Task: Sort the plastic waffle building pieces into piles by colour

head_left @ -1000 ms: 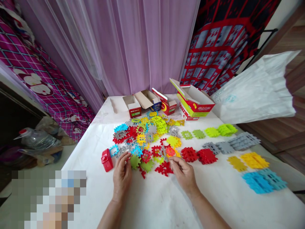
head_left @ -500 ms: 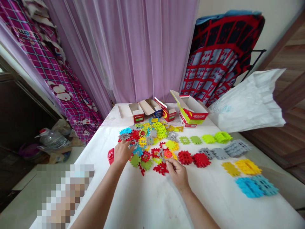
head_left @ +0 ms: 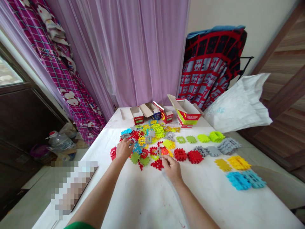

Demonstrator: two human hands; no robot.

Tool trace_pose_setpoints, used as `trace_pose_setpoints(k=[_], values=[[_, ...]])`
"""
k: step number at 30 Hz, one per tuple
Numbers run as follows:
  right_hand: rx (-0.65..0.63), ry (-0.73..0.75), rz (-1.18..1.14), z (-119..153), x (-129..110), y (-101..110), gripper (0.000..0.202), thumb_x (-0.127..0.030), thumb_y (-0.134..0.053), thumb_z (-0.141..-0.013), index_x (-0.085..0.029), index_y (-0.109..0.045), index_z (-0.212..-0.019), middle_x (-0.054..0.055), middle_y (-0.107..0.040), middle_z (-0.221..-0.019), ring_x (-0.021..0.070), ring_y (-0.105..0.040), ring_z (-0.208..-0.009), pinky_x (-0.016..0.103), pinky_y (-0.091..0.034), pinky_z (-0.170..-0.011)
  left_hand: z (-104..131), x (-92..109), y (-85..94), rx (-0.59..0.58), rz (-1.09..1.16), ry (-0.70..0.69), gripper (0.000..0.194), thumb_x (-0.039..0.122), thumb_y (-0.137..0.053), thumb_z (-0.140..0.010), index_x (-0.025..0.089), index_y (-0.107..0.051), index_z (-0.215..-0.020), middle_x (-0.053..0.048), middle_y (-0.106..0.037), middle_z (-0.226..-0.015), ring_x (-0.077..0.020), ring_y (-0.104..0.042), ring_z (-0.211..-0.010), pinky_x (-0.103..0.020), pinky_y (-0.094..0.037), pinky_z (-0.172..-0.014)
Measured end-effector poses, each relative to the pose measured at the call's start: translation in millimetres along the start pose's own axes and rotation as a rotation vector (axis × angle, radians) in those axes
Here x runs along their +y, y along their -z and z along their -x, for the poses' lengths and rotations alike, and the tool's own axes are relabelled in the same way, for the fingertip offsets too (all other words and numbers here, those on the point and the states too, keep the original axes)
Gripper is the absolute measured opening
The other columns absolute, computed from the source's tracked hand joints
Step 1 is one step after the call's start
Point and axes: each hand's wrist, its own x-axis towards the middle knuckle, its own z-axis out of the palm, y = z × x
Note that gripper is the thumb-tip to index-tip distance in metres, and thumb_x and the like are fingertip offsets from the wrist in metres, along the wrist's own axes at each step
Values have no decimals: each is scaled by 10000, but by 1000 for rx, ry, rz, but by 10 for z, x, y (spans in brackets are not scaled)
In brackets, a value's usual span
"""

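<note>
A mixed pile of colourful notched plastic building tiles lies mid-table. Over its left side rests my left hand, its fingers partly spread on the tiles and their tips partly hidden. My right hand pinches a small grey tile at the pile's near right edge. Just right of it lie red tiles and a stack of red tiles. Beyond are groups of grey tiles, lime tiles, green tiles, yellow tiles and blue tiles.
Opened small boxes and a larger red-and-green box stand along the table's back. A white bag leans at the back right. A red object sits by my left wrist. A pixelated flat item lies at the left edge.
The view has shifted, so the table's contents appear slightly further left. My right hand still pinches the grey tile, and my left hand stays over the pile.
</note>
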Motion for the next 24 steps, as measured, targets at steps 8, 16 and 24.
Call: trace_pose_setpoints(k=[8, 16, 24], values=[[-17, 0, -73, 112, -50, 19, 286, -386, -557, -827, -197, -707, -981, 73, -758, -861, 184, -702, -731, 268, -568, -682, 651, 517, -295, 255, 435, -308, 145, 321, -597, -866, 243, -700, -933, -93, -634, -1243, -241, -637, -1094, -392, -515, -935], [-38, -110, -194, 103, 15, 31, 285, -401, -577, -803, -198, -692, -967, 45, -739, -797, 177, -680, -672, 287, -564, -653, 791, 848, -565, 265, 582, -373, 140, 290, -700, -780, 228, -676, -903, -97, -677, -1168, -263, -637, -1080, -447, -500, -944], [24, -165, -176, 69, 53, 14, 267, -378, -533, -801, -193, -688, -914, 7, -689, -685, 143, -609, -520, 269, -531, -575, 836, 894, -552, -133, 1379, 182, 391, 464, -725, -700, 203, -575, -949, -1, -689, -806, -126, -642, -591, -223, -458, -487]])
